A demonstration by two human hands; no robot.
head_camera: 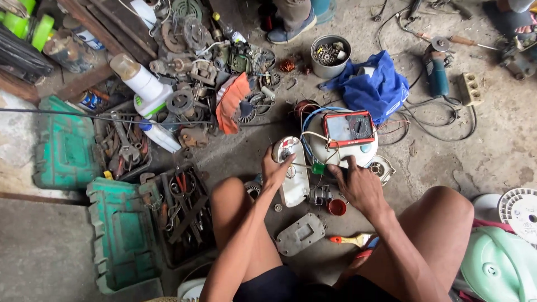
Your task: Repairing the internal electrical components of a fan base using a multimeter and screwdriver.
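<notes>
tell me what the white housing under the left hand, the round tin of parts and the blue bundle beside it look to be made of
White housing: seemingly moulded plastic, smooth with rounded edges and a dull sheen, grimy in spots. The left hand rests on it.
Round tin: probably metal, a thin grey wall with a dull, worn finish.
Blue bundle: cloth or a soft woven bag, judging by its folds and creases; which one is unclear.
</notes>
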